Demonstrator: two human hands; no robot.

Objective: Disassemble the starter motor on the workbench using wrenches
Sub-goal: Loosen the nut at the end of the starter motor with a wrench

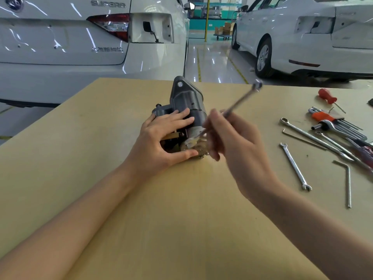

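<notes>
The grey starter motor (186,100) lies on the tan workbench (161,219) at its middle, nose pointing away from me. My left hand (161,138) grips its near end, fingers over the body and thumb under the metal end cap. My right hand (232,142) holds a slim silver wrench (242,100), blurred by motion. The wrench slants up to the right, its lower end at the motor's near end and its ring end in the air. The motor's rear face is partly hidden by both hands.
Loose tools lie at the right of the bench: a small open-ended wrench (295,166), a bent hex key (347,182), longer combination wrenches (314,138), an orange hex key set (331,122) and a red screwdriver (328,97). Two white cars stand beyond the bench's far edge.
</notes>
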